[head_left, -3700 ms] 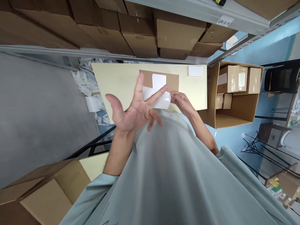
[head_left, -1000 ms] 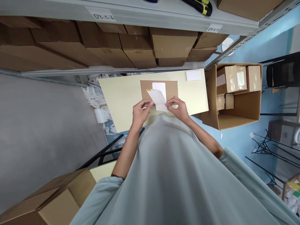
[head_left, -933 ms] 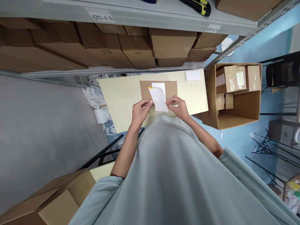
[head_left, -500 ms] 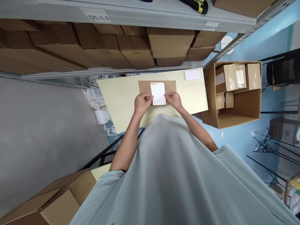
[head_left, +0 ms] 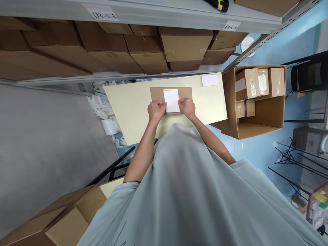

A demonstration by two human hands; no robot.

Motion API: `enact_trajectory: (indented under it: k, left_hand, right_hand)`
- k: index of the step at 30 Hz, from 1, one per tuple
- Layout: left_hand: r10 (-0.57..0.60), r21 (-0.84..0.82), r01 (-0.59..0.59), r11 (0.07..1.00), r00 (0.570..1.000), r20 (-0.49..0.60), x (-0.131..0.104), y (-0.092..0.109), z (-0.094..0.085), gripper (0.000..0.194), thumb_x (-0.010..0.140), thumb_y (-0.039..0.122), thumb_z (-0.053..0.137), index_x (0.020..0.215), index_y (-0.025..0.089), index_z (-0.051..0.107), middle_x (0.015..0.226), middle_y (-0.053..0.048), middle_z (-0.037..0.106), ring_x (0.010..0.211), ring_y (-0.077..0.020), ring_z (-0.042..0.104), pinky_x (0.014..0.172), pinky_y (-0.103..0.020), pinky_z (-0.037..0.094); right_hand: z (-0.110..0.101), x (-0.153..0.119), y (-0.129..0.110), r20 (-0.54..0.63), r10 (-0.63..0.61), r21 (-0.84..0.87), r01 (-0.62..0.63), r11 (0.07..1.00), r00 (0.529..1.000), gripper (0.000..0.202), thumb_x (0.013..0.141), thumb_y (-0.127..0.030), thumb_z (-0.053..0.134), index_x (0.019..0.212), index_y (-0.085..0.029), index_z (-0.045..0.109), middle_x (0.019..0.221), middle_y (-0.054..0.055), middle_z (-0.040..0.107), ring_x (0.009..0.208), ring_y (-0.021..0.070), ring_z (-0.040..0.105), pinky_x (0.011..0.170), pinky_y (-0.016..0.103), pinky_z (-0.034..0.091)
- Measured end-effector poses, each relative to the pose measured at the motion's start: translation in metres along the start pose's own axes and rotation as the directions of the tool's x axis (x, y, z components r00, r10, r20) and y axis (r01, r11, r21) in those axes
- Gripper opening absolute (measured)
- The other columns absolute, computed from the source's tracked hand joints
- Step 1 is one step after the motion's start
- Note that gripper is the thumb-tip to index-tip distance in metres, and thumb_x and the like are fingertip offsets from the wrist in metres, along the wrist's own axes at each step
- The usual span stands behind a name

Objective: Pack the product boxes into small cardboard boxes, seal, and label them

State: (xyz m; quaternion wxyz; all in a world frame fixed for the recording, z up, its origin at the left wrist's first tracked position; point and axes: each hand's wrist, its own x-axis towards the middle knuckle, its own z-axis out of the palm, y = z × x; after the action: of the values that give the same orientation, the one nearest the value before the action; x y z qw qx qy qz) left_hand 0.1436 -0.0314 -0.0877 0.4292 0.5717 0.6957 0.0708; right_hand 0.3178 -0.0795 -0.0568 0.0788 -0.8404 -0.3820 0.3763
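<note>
A white label point(head_left: 172, 101) with a small yellow-orange mark at its top left lies over a flat brown cardboard piece point(head_left: 184, 92). Both are on a pale yellow board point(head_left: 133, 116). My left hand point(head_left: 156, 110) is closed at the label's left edge, fingers curled and pinching its lower left side. My right hand point(head_left: 187, 107) is closed in the same way on the right edge. The fingertips of both hands hide small parts of the label's edges.
Another white paper point(head_left: 209, 80) sits at the board's far right. An open carton point(head_left: 229, 109) holding taped boxes stands right of the board. Above is a metal shelf point(head_left: 164, 17) with brown boxes point(head_left: 187, 48). More cardboard point(head_left: 69, 225) is at the lower left.
My left hand's fingers have curled in more around the label's edge. My right hand has shifted slightly left, its fingers more closed. The view has moved slightly.
</note>
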Motion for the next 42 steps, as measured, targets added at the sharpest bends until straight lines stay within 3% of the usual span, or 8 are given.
enact_trajectory:
  k: [10,14,18,21,24,30,35,42]
  left_hand:
    - [0.126,0.19,-0.131,0.973,0.991,0.038,0.0,0.004,0.004,0.015,0.1,0.03,0.065,0.095,0.023,0.077,0.114,-0.016,0.084,0.117,-0.0368,0.078,0.112,-0.048,0.058]
    - [0.242,0.221,-0.239,0.946,0.97,0.012,-0.007,-0.007,0.0,0.034,0.106,0.041,0.061,0.122,0.015,0.078,0.133,-0.025,0.078,0.136,-0.0438,0.071,0.125,-0.056,0.052]
    - [0.518,0.167,-0.527,0.833,0.85,0.098,-0.013,-0.014,-0.003,0.069,0.113,0.057,0.05,0.166,0.013,0.06,0.18,-0.025,0.052,0.173,-0.044,0.039,0.143,-0.06,0.029]
    - [0.623,0.115,-0.668,0.735,0.733,0.272,-0.007,-0.018,-0.002,0.086,0.115,0.067,0.039,0.183,0.015,0.042,0.194,-0.018,0.034,0.184,-0.04,0.016,0.149,-0.061,0.006]
    - [0.612,0.133,-0.683,0.718,0.71,0.348,0.004,-0.024,-0.004,0.099,0.112,0.077,0.038,0.187,0.013,0.034,0.196,-0.02,0.026,0.186,-0.0415,0.009,0.148,-0.063,-0.005]
    - [0.607,0.197,-0.738,0.646,0.653,0.453,0.027,-0.033,-0.021,0.12,0.102,0.086,0.054,0.19,0.011,0.022,0.198,-0.02,0.018,0.185,-0.0471,-0.001,0.146,-0.067,-0.008]
    - [0.606,0.171,-0.693,0.7,0.704,0.37,0.029,-0.028,-0.014,0.107,0.106,0.084,0.051,0.188,0.018,0.033,0.196,-0.02,0.027,0.185,-0.0482,0.005,0.146,-0.069,-0.005]
    - [0.535,0.177,-0.562,0.808,0.826,0.175,0.022,-0.016,0.012,0.073,0.117,0.061,0.038,0.18,0.026,0.052,0.189,-0.015,0.043,0.184,-0.0384,0.017,0.149,-0.061,-0.002]
  right_hand:
    - [-0.005,0.004,-0.001,0.044,-0.007,-0.131,0.013,0.991,0.999,0.024,0.117,-0.039,0.063,0.103,-0.025,0.077,0.117,0.01,0.085,0.117,0.0333,0.08,0.106,0.045,0.065]
    - [-0.007,-0.004,0.012,0.028,-0.175,-0.158,0.177,0.971,0.984,0.026,0.119,-0.039,0.058,0.125,-0.02,0.076,0.133,0.016,0.081,0.132,0.035,0.074,0.117,0.049,0.06]
    - [-0.001,-0.006,0.028,0.051,-0.551,-0.192,0.55,0.813,0.833,0.057,0.122,-0.053,0.05,0.161,-0.014,0.064,0.178,0.023,0.054,0.172,0.0385,0.044,0.141,0.057,0.039]
    - [0.004,0.004,0.036,0.155,-0.664,-0.184,0.682,0.708,0.731,0.08,0.121,-0.07,0.041,0.179,-0.015,0.046,0.192,0.02,0.036,0.184,0.037,0.023,0.149,0.06,0.022]
    - [0.002,0.02,0.041,0.215,-0.68,-0.196,0.713,0.673,0.701,0.092,0.117,-0.078,0.042,0.184,-0.015,0.039,0.194,0.02,0.032,0.185,0.0374,0.021,0.15,0.06,0.016]
    - [-0.012,0.041,0.038,0.276,-0.688,-0.188,0.74,0.646,0.671,0.112,0.102,-0.092,0.062,0.182,-0.017,0.043,0.193,0.023,0.032,0.18,0.0486,0.025,0.145,0.068,0.025]
    - [-0.009,0.048,0.031,0.244,-0.663,-0.186,0.705,0.684,0.708,0.104,0.106,-0.09,0.058,0.181,-0.02,0.046,0.192,0.021,0.035,0.178,0.0476,0.027,0.142,0.068,0.028]
    - [0.013,0.039,0.023,0.145,-0.576,-0.208,0.594,0.777,0.805,0.069,0.123,-0.056,0.038,0.183,-0.023,0.045,0.192,0.015,0.038,0.179,0.0413,0.03,0.145,0.066,0.025]
